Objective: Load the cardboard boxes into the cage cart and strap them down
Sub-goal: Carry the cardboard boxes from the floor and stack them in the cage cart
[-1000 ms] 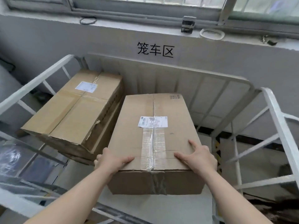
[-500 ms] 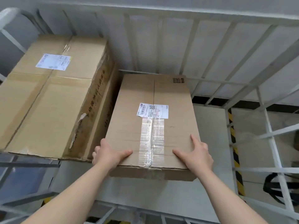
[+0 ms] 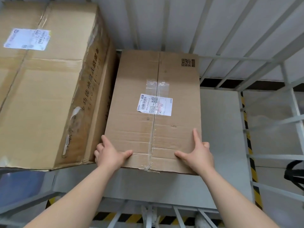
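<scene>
- Smaller brown cardboard box sits in the white metal cage cart, its left side close against the larger brown cardboard box; bare grey cart floor lies right.
- Left hand and right hand grip its near corners, thumbs on top.
- White shipping label at its centre; print unreadable.

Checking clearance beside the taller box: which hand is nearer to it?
Left. The left hand grips the smaller box's near-left corner, right against the taller box; the right hand holds the near-right corner.
</scene>
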`<action>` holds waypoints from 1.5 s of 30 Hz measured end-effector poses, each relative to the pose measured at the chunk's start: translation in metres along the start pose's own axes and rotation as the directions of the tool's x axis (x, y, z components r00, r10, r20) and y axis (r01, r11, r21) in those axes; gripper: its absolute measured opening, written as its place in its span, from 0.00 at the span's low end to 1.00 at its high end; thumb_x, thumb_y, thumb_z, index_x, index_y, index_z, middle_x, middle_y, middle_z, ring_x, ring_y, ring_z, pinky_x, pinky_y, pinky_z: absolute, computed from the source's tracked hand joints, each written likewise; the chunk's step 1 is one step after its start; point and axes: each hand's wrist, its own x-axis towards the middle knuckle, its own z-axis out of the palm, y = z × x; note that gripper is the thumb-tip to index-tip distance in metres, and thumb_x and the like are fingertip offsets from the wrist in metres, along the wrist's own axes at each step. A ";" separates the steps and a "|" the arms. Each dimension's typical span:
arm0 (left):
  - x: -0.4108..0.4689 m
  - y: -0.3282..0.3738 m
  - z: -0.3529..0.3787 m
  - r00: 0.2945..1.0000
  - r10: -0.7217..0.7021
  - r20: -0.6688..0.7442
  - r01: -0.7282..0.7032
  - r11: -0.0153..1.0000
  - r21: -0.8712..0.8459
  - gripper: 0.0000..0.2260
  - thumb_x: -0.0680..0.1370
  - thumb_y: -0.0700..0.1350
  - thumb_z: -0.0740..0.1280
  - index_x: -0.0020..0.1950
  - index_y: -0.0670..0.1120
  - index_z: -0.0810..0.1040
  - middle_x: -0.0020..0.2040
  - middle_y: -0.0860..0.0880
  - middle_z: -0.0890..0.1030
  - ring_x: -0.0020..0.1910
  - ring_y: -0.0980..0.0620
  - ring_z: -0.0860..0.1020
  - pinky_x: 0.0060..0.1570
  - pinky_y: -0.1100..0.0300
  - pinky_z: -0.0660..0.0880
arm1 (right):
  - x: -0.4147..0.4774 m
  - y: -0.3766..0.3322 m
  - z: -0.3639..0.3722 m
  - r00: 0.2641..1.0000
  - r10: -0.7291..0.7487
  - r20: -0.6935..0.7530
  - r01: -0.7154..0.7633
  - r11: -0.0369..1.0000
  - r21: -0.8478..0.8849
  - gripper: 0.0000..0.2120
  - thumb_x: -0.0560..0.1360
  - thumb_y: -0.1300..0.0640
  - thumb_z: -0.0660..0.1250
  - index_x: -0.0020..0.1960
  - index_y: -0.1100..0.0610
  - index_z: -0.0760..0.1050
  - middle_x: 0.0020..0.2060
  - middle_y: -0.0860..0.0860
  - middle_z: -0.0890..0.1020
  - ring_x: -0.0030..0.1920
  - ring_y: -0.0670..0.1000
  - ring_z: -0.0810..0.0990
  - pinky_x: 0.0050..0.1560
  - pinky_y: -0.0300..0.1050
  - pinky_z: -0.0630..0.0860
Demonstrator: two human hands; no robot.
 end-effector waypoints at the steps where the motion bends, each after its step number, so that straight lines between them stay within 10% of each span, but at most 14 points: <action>1: 0.001 -0.002 0.002 1.000 0.003 0.000 -0.003 1.000 0.007 0.57 0.66 0.60 0.76 0.79 0.44 0.41 0.75 0.39 0.58 0.72 0.37 0.58 0.71 0.48 0.58 | 0.000 0.002 0.003 1.000 0.000 0.004 0.000 1.000 -0.004 0.54 0.64 0.36 0.75 0.76 0.36 0.41 0.62 0.55 0.67 0.56 0.60 0.78 0.58 0.50 0.72; 14: -0.009 -0.008 0.027 0.990 0.075 -0.123 -0.072 0.997 0.030 0.45 0.73 0.56 0.72 0.78 0.41 0.48 0.77 0.39 0.49 0.75 0.39 0.50 0.73 0.45 0.53 | 0.002 0.003 0.013 1.000 -0.016 0.002 0.016 1.000 0.006 0.53 0.66 0.38 0.74 0.76 0.36 0.41 0.64 0.55 0.65 0.56 0.58 0.78 0.54 0.48 0.73; 23: -0.051 0.013 0.000 0.944 0.326 -0.055 -0.307 0.926 0.221 0.39 0.77 0.60 0.64 0.79 0.45 0.49 0.78 0.45 0.54 0.77 0.44 0.51 0.75 0.48 0.49 | -0.037 0.003 -0.012 0.988 -0.130 -0.089 0.126 0.991 -0.046 0.34 0.75 0.43 0.67 0.77 0.47 0.58 0.75 0.49 0.62 0.73 0.52 0.64 0.67 0.48 0.68; 45: -0.394 0.202 -0.039 0.291 0.939 0.185 -0.911 0.213 0.353 0.24 0.80 0.59 0.59 0.74 0.52 0.67 0.70 0.54 0.73 0.68 0.51 0.71 0.70 0.57 0.61 | -0.290 0.166 -0.280 0.775 -0.019 -0.631 0.115 0.987 0.113 0.24 0.78 0.45 0.63 0.72 0.51 0.68 0.68 0.46 0.73 0.71 0.47 0.67 0.70 0.44 0.64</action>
